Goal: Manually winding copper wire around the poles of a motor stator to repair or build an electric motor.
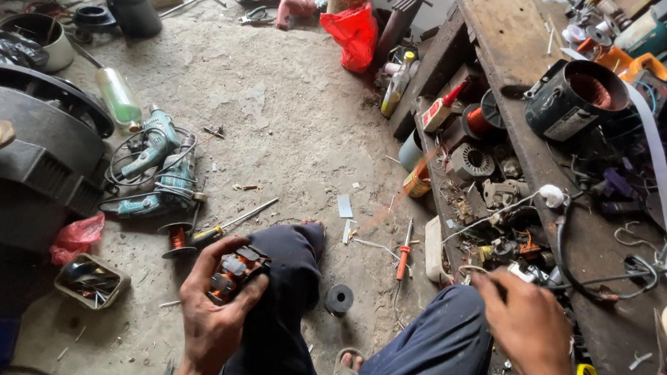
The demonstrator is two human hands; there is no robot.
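A seated person's left hand point(214, 314) clamps a small copper-wound, orange-and-black motor core point(236, 274) against the knee, while the right hand point(529, 325) reaches into tangled black wires point(583, 274) on the cluttered wooden bench point(515, 42), fingers hidden, grip unclear. Snagged wires could drag nearby parts down; the one-handed hold could slip.

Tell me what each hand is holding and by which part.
The left hand grips a small copper-wound motor part around its body, resting against the knee. The right hand reaches into the shelf clutter; whether it holds anything cannot be told.
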